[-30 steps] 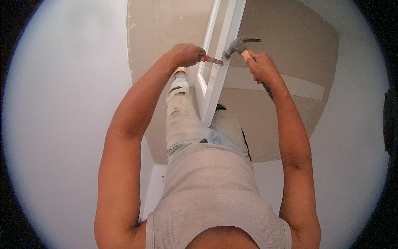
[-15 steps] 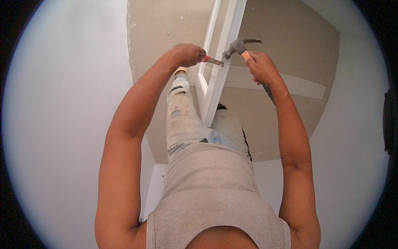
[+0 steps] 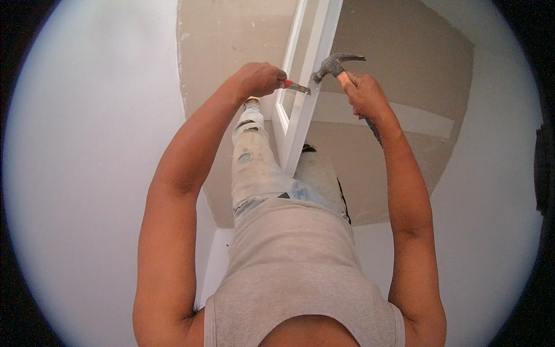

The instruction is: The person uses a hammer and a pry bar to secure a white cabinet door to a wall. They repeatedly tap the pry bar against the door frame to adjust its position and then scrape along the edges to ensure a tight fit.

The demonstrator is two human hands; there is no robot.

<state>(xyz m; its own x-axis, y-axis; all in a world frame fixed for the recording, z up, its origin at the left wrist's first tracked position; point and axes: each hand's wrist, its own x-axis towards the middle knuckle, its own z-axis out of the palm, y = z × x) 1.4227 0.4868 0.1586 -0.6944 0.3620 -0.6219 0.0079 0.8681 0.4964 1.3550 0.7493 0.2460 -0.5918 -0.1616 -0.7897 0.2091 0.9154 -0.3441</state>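
Observation:
My left hand [image 3: 263,80] is closed round the red handle of a chisel [image 3: 299,88], whose flat metal blade reaches to the narrow edge of a white panelled door [image 3: 315,69]. The door stands on edge between my legs. To the right of it, my right hand [image 3: 368,95] grips a claw hammer [image 3: 330,66] by its orange and black handle. The hammer's head is beside the door edge, a little beyond the chisel tip, with the claw pointing right. Whether the head touches the door, I cannot tell.
A brownish floor [image 3: 399,63] lies below, with a paler strip [image 3: 404,118] across it to the right of the door. A pale wall [image 3: 98,173] rises at the left and another [image 3: 491,173] at the right. My legs in stained trousers [image 3: 254,150] straddle the door.
My left hand and the chisel have shifted down very slightly. The fingers of my right hand have closed more fully round the hammer handle, and the hammer has barely moved.

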